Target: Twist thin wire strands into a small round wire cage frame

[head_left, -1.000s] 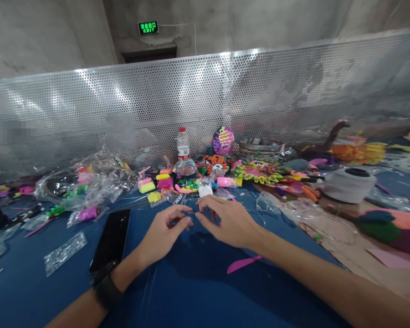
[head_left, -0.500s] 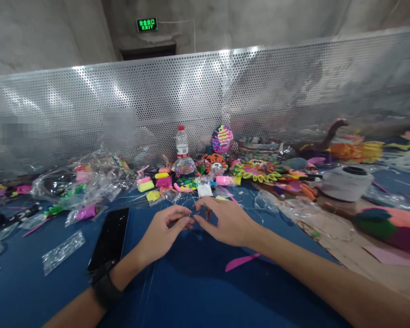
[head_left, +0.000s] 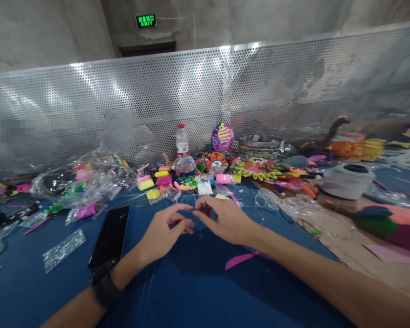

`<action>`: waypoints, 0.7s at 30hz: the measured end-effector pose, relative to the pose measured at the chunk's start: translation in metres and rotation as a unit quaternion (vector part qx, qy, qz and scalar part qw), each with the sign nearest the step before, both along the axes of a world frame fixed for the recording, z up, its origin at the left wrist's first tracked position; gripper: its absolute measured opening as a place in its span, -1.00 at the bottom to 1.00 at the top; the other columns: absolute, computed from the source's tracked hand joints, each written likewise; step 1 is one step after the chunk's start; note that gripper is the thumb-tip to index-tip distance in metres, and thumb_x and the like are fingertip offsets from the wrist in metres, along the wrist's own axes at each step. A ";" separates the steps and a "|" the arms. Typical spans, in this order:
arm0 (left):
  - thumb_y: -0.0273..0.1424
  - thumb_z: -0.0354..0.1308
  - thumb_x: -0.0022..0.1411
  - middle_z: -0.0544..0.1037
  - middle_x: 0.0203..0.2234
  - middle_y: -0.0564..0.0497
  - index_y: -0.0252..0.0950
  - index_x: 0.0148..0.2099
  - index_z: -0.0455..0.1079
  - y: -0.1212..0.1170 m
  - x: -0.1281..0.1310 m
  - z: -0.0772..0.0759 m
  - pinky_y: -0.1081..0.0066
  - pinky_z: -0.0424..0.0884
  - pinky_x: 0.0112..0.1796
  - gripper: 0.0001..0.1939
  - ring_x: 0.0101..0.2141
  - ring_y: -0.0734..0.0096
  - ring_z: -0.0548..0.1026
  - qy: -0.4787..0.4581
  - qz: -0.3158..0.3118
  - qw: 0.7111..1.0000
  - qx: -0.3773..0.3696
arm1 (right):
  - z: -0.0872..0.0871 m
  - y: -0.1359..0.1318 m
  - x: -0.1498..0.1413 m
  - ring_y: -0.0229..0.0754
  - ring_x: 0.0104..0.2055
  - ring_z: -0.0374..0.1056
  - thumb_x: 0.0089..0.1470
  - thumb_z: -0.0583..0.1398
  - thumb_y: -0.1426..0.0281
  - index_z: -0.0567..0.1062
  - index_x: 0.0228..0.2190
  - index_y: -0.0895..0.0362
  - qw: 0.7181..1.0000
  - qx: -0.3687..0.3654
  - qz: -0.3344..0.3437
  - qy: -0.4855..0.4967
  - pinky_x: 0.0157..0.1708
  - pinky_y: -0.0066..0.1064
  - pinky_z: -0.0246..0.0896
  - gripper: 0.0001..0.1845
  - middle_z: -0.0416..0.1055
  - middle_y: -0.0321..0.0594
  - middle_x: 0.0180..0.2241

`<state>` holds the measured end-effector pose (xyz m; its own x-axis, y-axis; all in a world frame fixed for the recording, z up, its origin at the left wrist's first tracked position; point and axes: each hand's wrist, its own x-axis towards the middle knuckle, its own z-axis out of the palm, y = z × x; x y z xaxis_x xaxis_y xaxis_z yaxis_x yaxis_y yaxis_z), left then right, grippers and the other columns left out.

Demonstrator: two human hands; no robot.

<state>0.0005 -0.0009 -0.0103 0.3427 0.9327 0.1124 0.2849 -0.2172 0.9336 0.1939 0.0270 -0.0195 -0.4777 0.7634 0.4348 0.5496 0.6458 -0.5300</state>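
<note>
My left hand (head_left: 164, 232) and my right hand (head_left: 223, 221) meet fingertip to fingertip low over the blue table top (head_left: 191, 291). Both pinch at the same spot, where a thin clear thread or wire seems to run; I cannot make it out for sure. A dark band sits on my left wrist. A black phone (head_left: 111, 237) lies flat just left of my left hand. A pink leaf-shaped strip (head_left: 241, 259) lies under my right forearm.
Small clay packets (head_left: 146, 184), clear plastic bags (head_left: 89, 182), a water bottle (head_left: 182, 141) and bright clay figures (head_left: 256, 168) crowd the back, in front of a perforated metal screen (head_left: 205, 100). A white roll (head_left: 346, 181) stands at the right.
Both hands have stayed together at the same spot, with small finger movements; my view has tilted slightly downward.
</note>
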 end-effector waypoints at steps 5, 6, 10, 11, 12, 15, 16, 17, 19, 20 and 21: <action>-0.31 0.13 0.23 0.58 -0.46 -0.01 -0.32 -0.07 0.37 0.003 -0.003 -0.003 0.34 0.51 -0.29 -0.74 -0.44 0.37 0.57 0.010 -0.002 1.000 0.024 | -0.002 0.000 0.000 -0.24 -0.44 0.33 0.14 0.08 0.25 0.31 -0.23 0.10 0.999 -0.010 0.015 0.042 -0.48 -0.41 0.15 -0.80 0.44 -0.25 -0.42; -0.30 0.13 0.23 0.59 -0.45 -0.02 -0.32 -0.08 0.37 0.003 -0.003 -0.004 0.34 0.51 -0.29 -0.74 -0.43 0.37 0.57 0.005 -0.002 1.000 0.026 | -0.002 0.000 0.000 -0.23 -0.44 0.34 0.14 0.08 0.25 0.30 -0.21 0.10 0.999 -0.006 0.018 0.046 -0.49 -0.41 0.15 -0.78 0.44 -0.24 -0.42; -0.26 0.14 0.22 0.60 -0.42 -0.03 -0.30 -0.12 0.35 0.005 -0.004 -0.005 0.34 0.50 -0.28 -0.75 -0.41 0.35 0.58 -0.005 0.001 1.000 0.023 | -0.002 0.001 0.001 -0.25 -0.44 0.34 0.20 0.01 0.30 0.38 -0.23 0.08 0.998 0.034 0.048 0.019 -0.46 -0.41 0.16 -0.80 0.47 -0.23 -0.37; -0.26 0.14 0.22 0.60 -0.41 -0.04 -0.30 -0.12 0.34 0.005 -0.004 -0.005 0.34 0.50 -0.28 -0.75 -0.40 0.35 0.58 -0.005 0.003 1.000 0.020 | -0.001 0.001 0.002 -0.26 -0.42 0.35 0.21 0.00 0.32 0.41 -0.24 0.07 0.997 0.045 0.054 0.013 -0.45 -0.41 0.17 -0.78 0.48 -0.23 -0.34; -0.25 0.14 0.22 0.61 -0.40 -0.04 -0.29 -0.11 0.33 0.004 -0.004 -0.005 0.35 0.51 -0.28 -0.74 -0.39 0.34 0.58 -0.004 0.004 1.000 0.017 | -0.001 0.001 0.002 -0.26 -0.40 0.35 0.22 -0.01 0.33 0.43 -0.23 0.06 0.997 0.053 0.057 0.012 -0.43 -0.42 0.18 -0.77 0.49 -0.24 -0.31; -0.27 0.14 0.22 0.62 -0.39 -0.04 -0.28 -0.06 0.31 0.004 -0.003 -0.004 0.32 0.51 -0.25 -0.72 -0.37 0.32 0.59 -0.007 0.009 1.000 0.014 | -0.001 0.002 0.002 -0.27 -0.39 0.36 0.22 0.00 0.34 0.44 -0.17 0.06 0.997 0.057 0.049 0.018 -0.41 -0.43 0.21 -0.75 0.50 -0.25 -0.25; -0.27 0.14 0.22 0.62 -0.39 -0.04 -0.28 -0.05 0.31 0.003 -0.003 -0.004 0.31 0.51 -0.24 -0.71 -0.37 0.31 0.60 -0.009 0.010 1.000 0.014 | -0.001 0.002 0.002 -0.28 -0.39 0.37 0.22 0.00 0.34 0.45 -0.16 0.06 0.997 0.059 0.048 0.018 -0.41 -0.42 0.23 -0.74 0.50 -0.25 -0.24; -0.28 0.14 0.22 0.62 -0.39 -0.04 -0.28 -0.04 0.31 0.003 -0.003 -0.004 0.30 0.52 -0.23 -0.71 -0.36 0.31 0.60 -0.011 0.011 1.000 0.015 | -0.001 0.002 0.003 -0.27 -0.38 0.37 0.22 0.00 0.34 0.45 -0.15 0.06 0.997 0.063 0.048 0.017 -0.39 -0.41 0.24 -0.73 0.50 -0.24 -0.24; -0.29 0.14 0.22 0.62 -0.39 -0.03 -0.27 -0.04 0.32 0.004 -0.004 -0.005 0.30 0.52 -0.22 -0.72 -0.35 0.30 0.60 -0.013 0.014 1.000 0.017 | -0.002 0.002 0.003 -0.25 -0.33 0.39 0.23 -0.01 0.35 0.47 -0.15 0.06 0.995 0.081 0.054 0.017 -0.33 -0.39 0.26 -0.71 0.50 -0.22 -0.24; -0.30 0.14 0.22 0.62 -0.39 -0.03 -0.27 -0.04 0.32 0.004 -0.004 -0.005 0.30 0.52 -0.22 -0.72 -0.35 0.30 0.60 -0.012 0.015 1.000 0.019 | -0.002 0.002 0.003 -0.24 -0.31 0.39 0.23 -0.02 0.36 0.48 -0.16 0.07 0.994 0.090 0.058 0.018 -0.30 -0.39 0.26 -0.70 0.50 -0.21 -0.25; -0.30 0.14 0.22 0.62 -0.38 -0.03 -0.26 -0.03 0.32 0.004 -0.004 -0.005 0.29 0.52 -0.22 -0.72 -0.34 0.29 0.60 -0.009 0.015 1.000 0.022 | -0.002 0.002 0.003 -0.23 -0.30 0.39 0.23 -0.02 0.37 0.49 -0.16 0.08 0.993 0.098 0.060 0.019 -0.29 -0.38 0.26 -0.69 0.50 -0.20 -0.27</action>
<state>-0.0036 0.0030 -0.0155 0.3113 0.9370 0.1588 0.2749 -0.2487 0.9287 0.1970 0.0288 -0.0212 -0.5417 0.6009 0.5878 0.4443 0.7983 -0.4067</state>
